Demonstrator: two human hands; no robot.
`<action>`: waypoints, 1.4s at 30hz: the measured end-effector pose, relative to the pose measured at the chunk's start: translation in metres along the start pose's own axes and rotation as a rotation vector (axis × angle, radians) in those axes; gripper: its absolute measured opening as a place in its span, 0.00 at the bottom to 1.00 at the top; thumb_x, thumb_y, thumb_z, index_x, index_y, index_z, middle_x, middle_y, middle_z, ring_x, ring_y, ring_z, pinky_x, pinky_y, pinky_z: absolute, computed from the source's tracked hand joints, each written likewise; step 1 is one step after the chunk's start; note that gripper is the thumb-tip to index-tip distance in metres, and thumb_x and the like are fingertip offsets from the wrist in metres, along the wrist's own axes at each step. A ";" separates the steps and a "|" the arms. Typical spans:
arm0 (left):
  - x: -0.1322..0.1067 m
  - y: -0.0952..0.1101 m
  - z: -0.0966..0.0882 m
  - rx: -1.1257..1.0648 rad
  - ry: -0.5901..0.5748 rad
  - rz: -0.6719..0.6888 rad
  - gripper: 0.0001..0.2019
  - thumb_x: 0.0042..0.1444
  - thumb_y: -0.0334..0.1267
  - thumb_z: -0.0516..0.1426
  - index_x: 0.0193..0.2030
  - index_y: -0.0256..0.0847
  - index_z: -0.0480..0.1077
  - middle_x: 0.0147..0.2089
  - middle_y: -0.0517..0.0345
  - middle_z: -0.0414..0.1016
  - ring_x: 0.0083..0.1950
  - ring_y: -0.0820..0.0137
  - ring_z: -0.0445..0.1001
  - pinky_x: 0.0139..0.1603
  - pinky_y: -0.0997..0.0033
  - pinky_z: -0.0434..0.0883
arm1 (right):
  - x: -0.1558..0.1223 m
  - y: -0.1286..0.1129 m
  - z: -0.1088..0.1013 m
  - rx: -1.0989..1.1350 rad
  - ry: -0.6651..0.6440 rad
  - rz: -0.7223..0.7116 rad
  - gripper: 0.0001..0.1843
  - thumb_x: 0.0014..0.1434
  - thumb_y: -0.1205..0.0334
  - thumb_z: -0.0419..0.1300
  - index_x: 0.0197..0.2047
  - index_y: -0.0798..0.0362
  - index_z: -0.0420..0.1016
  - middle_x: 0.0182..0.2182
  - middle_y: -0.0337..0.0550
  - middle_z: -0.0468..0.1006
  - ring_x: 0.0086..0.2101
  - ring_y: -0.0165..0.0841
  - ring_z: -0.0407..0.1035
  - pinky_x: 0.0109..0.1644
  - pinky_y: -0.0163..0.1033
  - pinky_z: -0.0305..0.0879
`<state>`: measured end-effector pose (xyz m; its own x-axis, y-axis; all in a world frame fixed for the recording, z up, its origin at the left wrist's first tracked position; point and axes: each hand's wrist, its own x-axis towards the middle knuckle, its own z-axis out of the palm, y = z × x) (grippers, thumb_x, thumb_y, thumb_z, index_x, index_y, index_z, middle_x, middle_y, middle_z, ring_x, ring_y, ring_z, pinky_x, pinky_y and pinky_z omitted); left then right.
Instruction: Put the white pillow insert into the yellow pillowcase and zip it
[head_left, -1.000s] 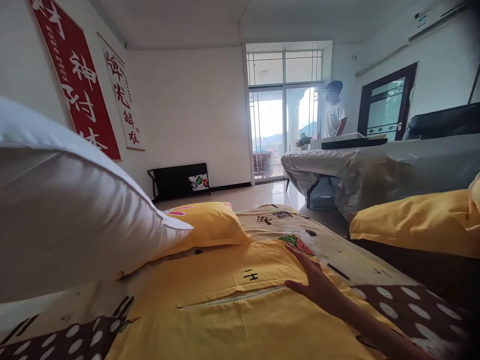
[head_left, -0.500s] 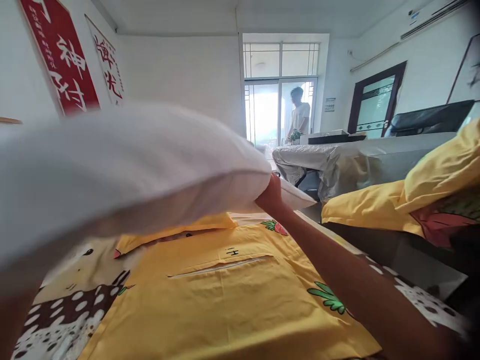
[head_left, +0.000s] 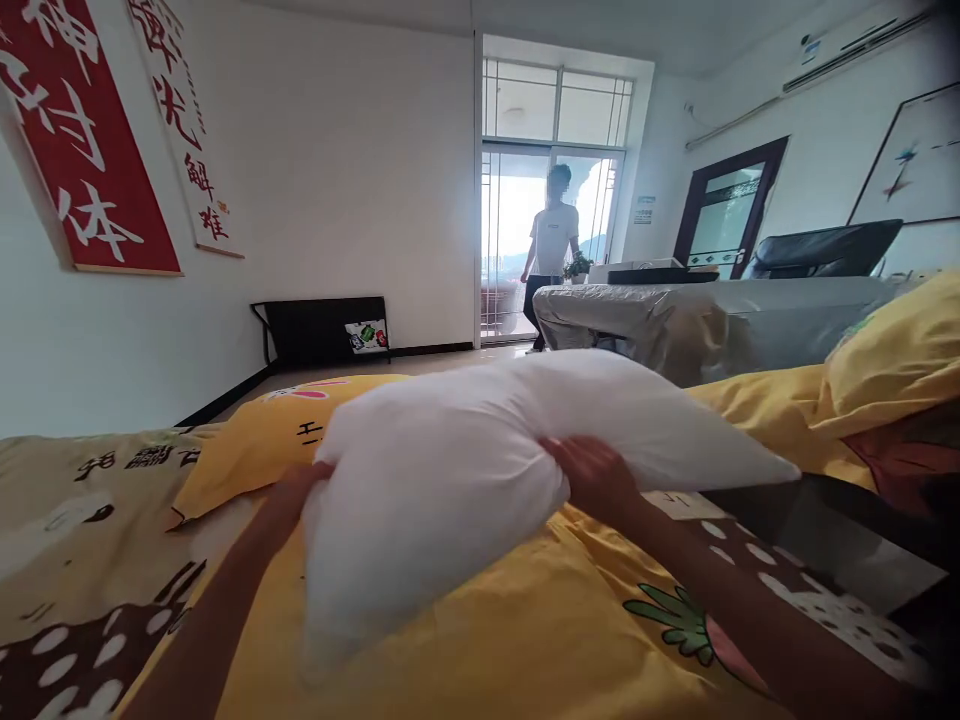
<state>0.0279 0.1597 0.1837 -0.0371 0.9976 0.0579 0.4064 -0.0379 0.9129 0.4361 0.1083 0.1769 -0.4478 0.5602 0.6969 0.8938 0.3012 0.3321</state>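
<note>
In the head view, the white pillow (head_left: 442, 450) is in front of the wearer, over the yellow cover (head_left: 525, 610); whether its lower edge touches the cover cannot be told. The left grip (head_left: 304, 490) is at the pillow's left end and seems to pinch it there, the fingers partly hidden. The right grip (head_left: 600, 475) is closed on the pillow's near edge, bunching the fabric into creases.

The pillow blocks sight of much of the yellow cover, whose printed green leaves show to the pillow's near right. Behind the pillow's left end lies a yellow pillow (head_left: 247, 440) with lettering and pink-eared print, its right part hidden. Left of the white pillow spreads a patterned blanket (head_left: 45, 560) with brown, white-spotted areas. To the pillow's right is a heap of yellow fabric (head_left: 772, 395), partly behind the pillow's pointed corner.

Beyond the pillow, well apart, is a plastic-draped bench (head_left: 600, 310) with a black tray (head_left: 660, 276) and a potted plant (head_left: 577, 265). Another person (head_left: 553, 235) in a white top stands beyond the pillow, beside the bench's left end. Far behind the pillow's left side, a black folded frame (head_left: 315, 330) stands by the wall.
</note>
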 end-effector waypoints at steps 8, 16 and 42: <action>-0.001 -0.095 0.058 0.134 -0.115 -0.180 0.19 0.39 0.49 0.56 0.18 0.41 0.50 0.19 0.65 0.50 0.23 0.76 0.49 0.22 0.75 0.46 | 0.029 -0.039 -0.005 0.256 -1.128 -0.089 0.27 0.43 0.54 0.65 0.47 0.54 0.70 0.37 0.50 0.76 0.36 0.44 0.71 0.32 0.38 0.57; 0.004 -0.102 0.061 0.225 -0.075 -0.170 0.16 0.48 0.48 0.50 0.19 0.40 0.53 0.21 0.62 0.55 0.26 0.74 0.54 0.26 0.73 0.49 | 0.226 -0.081 0.039 0.414 -0.757 0.029 0.28 0.57 0.46 0.55 0.57 0.49 0.65 0.49 0.49 0.72 0.53 0.43 0.60 0.49 0.42 0.57; -0.044 -0.016 0.029 -0.597 -0.249 0.047 0.49 0.43 0.47 0.65 0.67 0.49 0.40 0.66 0.47 0.55 0.61 0.58 0.63 0.54 0.62 0.69 | 0.143 -0.126 0.026 0.323 -0.158 0.446 0.24 0.64 0.52 0.41 0.26 0.53 0.69 0.22 0.41 0.71 0.28 0.32 0.61 0.38 0.36 0.53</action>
<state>0.0497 0.1180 0.1544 0.2102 0.9749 0.0735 -0.1778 -0.0358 0.9834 0.2588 0.1712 0.2182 -0.0494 0.7881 0.6136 0.9557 0.2158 -0.2002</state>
